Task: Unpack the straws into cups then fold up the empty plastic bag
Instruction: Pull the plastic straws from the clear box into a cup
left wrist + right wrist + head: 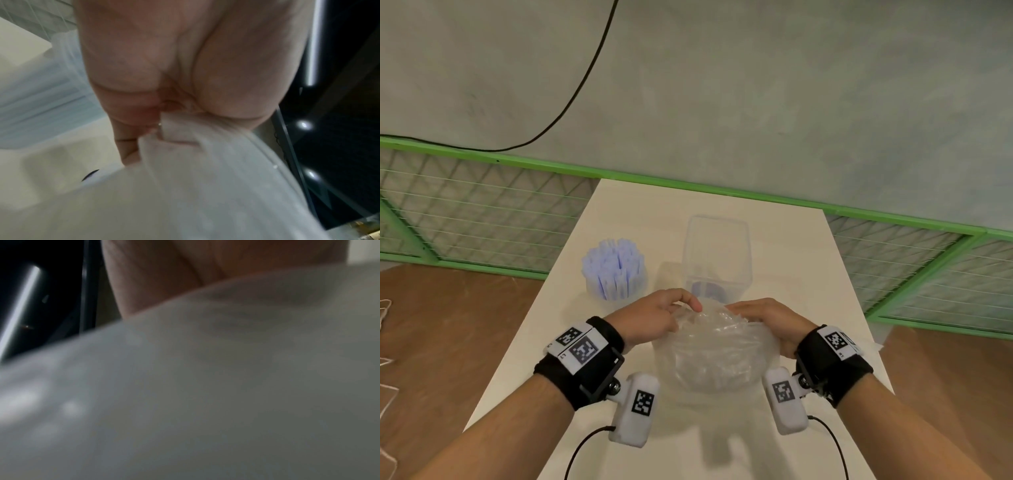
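Note:
A crumpled clear plastic bag (715, 356) bulges above the white table (619, 212) near its front, held between both hands. My left hand (688, 308) pinches the bag's top left; in the left wrist view its fingers and thumb (131, 146) close on a fold of the bag (205, 186). My right hand (743, 313) lies curled over the top right of the bag, thumb hidden; in the right wrist view the bag (205, 386) fills the frame below the palm. Light blue straws (614, 269) stand bunched in a cup at the left. Behind the hands stands a clear square cup (717, 253) with something blue at its bottom.
The table is narrow, with its left and right edges close to my forearms. A green-framed wire mesh fence (482, 205) runs behind it, and a black cable (585, 85) hangs down the grey wall. Brown floor lies on both sides.

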A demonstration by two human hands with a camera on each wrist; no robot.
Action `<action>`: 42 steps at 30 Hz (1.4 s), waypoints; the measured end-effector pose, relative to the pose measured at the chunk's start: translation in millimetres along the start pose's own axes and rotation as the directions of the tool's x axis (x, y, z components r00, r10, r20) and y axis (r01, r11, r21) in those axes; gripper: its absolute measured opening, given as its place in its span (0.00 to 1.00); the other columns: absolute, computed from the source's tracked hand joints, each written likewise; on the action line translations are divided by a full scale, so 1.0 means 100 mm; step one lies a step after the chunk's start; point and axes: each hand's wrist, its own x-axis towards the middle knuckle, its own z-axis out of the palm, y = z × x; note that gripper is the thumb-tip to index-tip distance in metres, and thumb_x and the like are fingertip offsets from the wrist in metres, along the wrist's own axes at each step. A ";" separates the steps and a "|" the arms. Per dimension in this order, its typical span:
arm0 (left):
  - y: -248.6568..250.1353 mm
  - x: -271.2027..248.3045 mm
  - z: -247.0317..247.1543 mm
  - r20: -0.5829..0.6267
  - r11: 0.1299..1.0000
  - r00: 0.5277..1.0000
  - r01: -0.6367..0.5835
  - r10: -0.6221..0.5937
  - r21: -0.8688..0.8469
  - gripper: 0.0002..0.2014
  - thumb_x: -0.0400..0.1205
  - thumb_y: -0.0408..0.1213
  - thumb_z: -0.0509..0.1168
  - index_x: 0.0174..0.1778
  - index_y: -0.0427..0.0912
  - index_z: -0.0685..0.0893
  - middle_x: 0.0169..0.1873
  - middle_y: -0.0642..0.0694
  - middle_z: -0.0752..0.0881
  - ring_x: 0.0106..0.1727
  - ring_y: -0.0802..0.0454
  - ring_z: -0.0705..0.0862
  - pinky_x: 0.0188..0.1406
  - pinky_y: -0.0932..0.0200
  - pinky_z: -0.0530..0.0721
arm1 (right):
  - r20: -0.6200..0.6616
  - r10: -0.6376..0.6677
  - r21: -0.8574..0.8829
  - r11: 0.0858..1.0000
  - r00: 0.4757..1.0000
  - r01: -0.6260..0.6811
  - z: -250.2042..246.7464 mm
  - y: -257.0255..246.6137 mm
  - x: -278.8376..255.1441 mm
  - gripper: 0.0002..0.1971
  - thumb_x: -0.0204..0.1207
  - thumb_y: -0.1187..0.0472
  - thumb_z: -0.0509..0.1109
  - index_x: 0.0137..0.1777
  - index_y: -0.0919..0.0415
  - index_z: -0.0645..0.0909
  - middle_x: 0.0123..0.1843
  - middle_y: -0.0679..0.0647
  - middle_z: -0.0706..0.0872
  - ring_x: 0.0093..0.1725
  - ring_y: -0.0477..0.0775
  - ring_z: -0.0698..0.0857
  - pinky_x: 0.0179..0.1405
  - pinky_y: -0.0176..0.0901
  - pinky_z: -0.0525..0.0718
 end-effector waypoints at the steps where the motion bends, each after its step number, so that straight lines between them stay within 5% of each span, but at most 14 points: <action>1: 0.01 0.00 -0.01 -0.007 1.000 1.000 0.011 -0.011 -0.004 0.22 0.76 0.21 0.57 0.58 0.47 0.85 0.59 0.45 0.88 0.60 0.42 0.86 0.63 0.49 0.81 | -0.002 0.017 0.006 1.000 1.000 -0.017 -0.01 0.00 0.02 0.20 0.66 0.60 0.78 0.58 0.68 0.89 0.56 0.66 0.90 0.51 0.61 0.90 0.47 0.45 0.87; 5: 0.06 0.01 -0.03 -0.021 0.999 0.999 0.030 -0.029 0.042 0.20 0.74 0.26 0.58 0.56 0.47 0.88 0.65 0.37 0.86 0.69 0.38 0.82 0.72 0.46 0.78 | -0.027 0.075 -0.024 0.997 0.997 -0.076 -0.05 0.02 0.08 0.13 0.74 0.65 0.74 0.57 0.66 0.89 0.57 0.66 0.90 0.53 0.63 0.89 0.46 0.47 0.86; 10: 0.14 0.01 -0.05 0.008 0.999 1.000 0.019 -0.020 0.042 0.25 0.78 0.21 0.55 0.64 0.47 0.86 0.67 0.46 0.84 0.69 0.46 0.82 0.69 0.56 0.78 | -0.011 0.010 -0.031 0.999 1.000 -0.010 -0.03 -0.03 0.10 0.13 0.74 0.66 0.74 0.58 0.68 0.88 0.57 0.67 0.89 0.53 0.61 0.89 0.46 0.46 0.87; 15: 0.13 0.03 0.02 -0.003 0.996 0.999 -0.053 0.053 -0.077 0.32 0.59 0.30 0.54 0.62 0.43 0.79 0.60 0.40 0.82 0.52 0.46 0.80 0.50 0.56 0.76 | 0.051 -0.076 0.087 0.994 0.996 0.071 0.02 -0.03 0.09 0.22 0.70 0.54 0.76 0.61 0.66 0.87 0.59 0.66 0.89 0.56 0.61 0.88 0.59 0.51 0.85; 18: 0.09 0.05 0.05 0.019 0.992 0.998 -0.055 0.057 -0.118 0.33 0.56 0.28 0.53 0.61 0.41 0.78 0.49 0.48 0.82 0.47 0.49 0.77 0.42 0.59 0.73 | 0.037 -0.121 0.071 0.991 0.992 0.118 0.04 0.00 0.10 0.18 0.69 0.57 0.77 0.58 0.62 0.89 0.54 0.61 0.91 0.50 0.56 0.89 0.51 0.45 0.87; 20: 0.05 0.05 0.05 0.028 0.987 0.998 -0.043 0.048 -0.155 0.33 0.56 0.27 0.53 0.60 0.41 0.79 0.49 0.43 0.84 0.46 0.47 0.78 0.40 0.58 0.72 | 0.022 -0.131 0.048 0.990 0.991 0.130 0.03 0.00 0.10 0.11 0.73 0.61 0.76 0.55 0.61 0.90 0.48 0.57 0.91 0.45 0.52 0.89 0.45 0.41 0.86; 24: -0.01 0.09 0.03 0.040 0.985 0.998 -0.033 0.040 -0.168 0.27 0.60 0.25 0.53 0.54 0.44 0.83 0.58 0.39 0.83 0.53 0.52 0.85 0.42 0.61 0.73 | -0.010 -0.120 0.004 0.993 0.993 0.120 -0.01 0.03 0.12 0.06 0.75 0.66 0.75 0.51 0.60 0.88 0.43 0.58 0.89 0.40 0.54 0.87 0.42 0.42 0.85; 27: 0.00 0.14 0.03 0.046 0.992 0.999 -0.010 0.016 -0.129 0.18 0.74 0.21 0.54 0.51 0.43 0.82 0.57 0.41 0.79 0.64 0.57 0.78 0.42 0.65 0.73 | -0.034 -0.116 -0.085 0.990 0.993 0.113 -0.02 0.04 0.15 0.07 0.76 0.69 0.74 0.48 0.56 0.85 0.41 0.57 0.87 0.38 0.55 0.84 0.35 0.40 0.84; 28: -0.01 0.16 0.04 0.041 0.996 0.999 -0.001 0.005 -0.094 0.15 0.79 0.24 0.55 0.50 0.44 0.83 0.52 0.41 0.80 0.49 0.54 0.82 0.41 0.63 0.73 | -0.035 -0.126 -0.115 0.986 0.991 0.121 -0.02 0.04 0.15 0.07 0.76 0.69 0.74 0.46 0.56 0.84 0.42 0.58 0.86 0.38 0.55 0.83 0.35 0.39 0.84; 29: -0.02 0.17 0.04 0.035 0.998 0.999 0.010 -0.008 -0.056 0.12 0.83 0.27 0.57 0.50 0.45 0.83 0.48 0.42 0.80 0.41 0.51 0.73 0.41 0.62 0.74 | -0.033 -0.137 -0.138 0.982 0.990 0.131 -0.03 0.05 0.16 0.07 0.76 0.70 0.73 0.45 0.57 0.84 0.43 0.57 0.86 0.39 0.55 0.83 0.36 0.38 0.83; 32: -0.05 0.15 0.03 0.025 0.995 0.996 0.080 -0.082 0.053 0.09 0.77 0.42 0.63 0.50 0.49 0.86 0.46 0.48 0.86 0.46 0.50 0.84 0.54 0.51 0.83 | 0.001 -0.178 -0.136 0.975 0.984 0.176 -0.12 0.10 0.10 0.11 0.78 0.69 0.66 0.44 0.60 0.89 0.53 0.54 0.90 0.51 0.53 0.86 0.52 0.42 0.81; 34: -0.07 0.11 0.01 0.051 0.987 0.991 0.120 -0.126 0.109 0.16 0.73 0.48 0.60 0.54 0.56 0.87 0.48 0.53 0.88 0.47 0.51 0.86 0.46 0.48 0.87 | 0.020 -0.255 -0.190 0.948 0.967 0.254 -0.23 0.11 -0.04 0.18 0.72 0.63 0.59 0.50 0.58 0.92 0.65 0.48 0.86 0.64 0.51 0.81 0.59 0.47 0.75; 38: -0.10 0.03 -0.01 0.066 0.986 0.991 0.108 -0.117 0.125 0.19 0.84 0.35 0.55 0.63 0.61 0.82 0.61 0.51 0.83 0.47 0.50 0.86 0.28 0.57 0.85 | 0.263 -0.352 -0.373 0.822 0.899 0.431 -0.38 0.07 -0.42 0.33 0.59 0.67 0.56 0.66 0.56 0.85 0.74 0.40 0.78 0.70 0.37 0.74 0.54 0.25 0.71; 42: -0.20 -0.03 0.00 0.009 0.991 0.998 -0.064 0.063 0.118 0.19 0.77 0.26 0.52 0.43 0.56 0.79 0.44 0.54 0.81 0.31 0.49 0.81 0.27 0.57 0.81 | 0.404 -0.264 -0.434 0.787 0.876 0.438 -0.42 0.04 -0.65 0.33 0.62 0.60 0.63 0.72 0.51 0.78 0.77 0.37 0.75 0.76 0.39 0.71 0.55 0.24 0.72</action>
